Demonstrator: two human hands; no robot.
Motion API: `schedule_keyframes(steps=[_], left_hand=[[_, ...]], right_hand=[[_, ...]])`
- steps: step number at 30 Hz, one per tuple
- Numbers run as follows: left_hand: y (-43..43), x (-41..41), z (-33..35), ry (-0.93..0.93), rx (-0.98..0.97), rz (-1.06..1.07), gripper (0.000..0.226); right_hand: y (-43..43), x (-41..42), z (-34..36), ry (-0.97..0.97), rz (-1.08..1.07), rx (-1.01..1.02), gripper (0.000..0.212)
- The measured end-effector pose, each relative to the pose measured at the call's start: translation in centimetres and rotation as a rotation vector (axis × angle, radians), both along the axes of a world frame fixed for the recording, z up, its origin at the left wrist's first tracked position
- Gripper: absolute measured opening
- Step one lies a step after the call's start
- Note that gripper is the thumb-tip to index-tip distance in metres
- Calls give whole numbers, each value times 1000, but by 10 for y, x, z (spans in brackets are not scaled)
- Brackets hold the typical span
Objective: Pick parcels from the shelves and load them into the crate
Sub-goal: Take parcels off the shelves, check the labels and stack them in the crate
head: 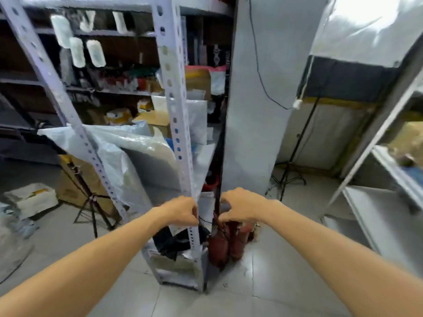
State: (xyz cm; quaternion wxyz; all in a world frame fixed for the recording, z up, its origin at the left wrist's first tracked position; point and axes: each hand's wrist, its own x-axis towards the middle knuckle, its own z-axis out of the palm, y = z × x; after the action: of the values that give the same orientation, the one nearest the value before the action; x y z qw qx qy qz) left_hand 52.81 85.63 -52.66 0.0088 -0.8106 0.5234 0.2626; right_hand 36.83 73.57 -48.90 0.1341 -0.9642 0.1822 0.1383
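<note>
Grey floor tiles (286, 282) run under a tall metal rack (207, 154) crammed with bags and boxes, in a narrow storeroom.

Both arms reach to the low end of the rack. The left hand (180, 210) has its fingers curled right against the corner post (174, 110). The right hand (242, 205) is curled too, just across a small gap. Between them sits a white parcel (207, 205), the likely pick. Blur hides whether either hand really has hold of it. Something small and grey shows at the right fingertips, but I cannot tell what it is. No crate is in view, so the carry will probably need a turn.

Several things could go wrong here:
- The parcel sits tight behind the post, so a straight pull may snag it or tear its wrapper.
- A thin black cord (204, 220) crosses just below the hands and could be dragged out with the parcel.
- Red fire extinguishers (225, 243) stand on the floor directly beneath, so a jerk or a dropped parcel could knock them over.
- Loose black bags (171, 243) on the shelf below may slide out too.
</note>
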Motion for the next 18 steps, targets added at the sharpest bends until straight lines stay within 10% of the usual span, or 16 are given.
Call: schedule_keyframes(steps=[18], left_hand=[[-256, -301, 41, -55, -116, -738, 21]], right_hand=[[-111, -372, 13, 114, -972, -74, 51]])
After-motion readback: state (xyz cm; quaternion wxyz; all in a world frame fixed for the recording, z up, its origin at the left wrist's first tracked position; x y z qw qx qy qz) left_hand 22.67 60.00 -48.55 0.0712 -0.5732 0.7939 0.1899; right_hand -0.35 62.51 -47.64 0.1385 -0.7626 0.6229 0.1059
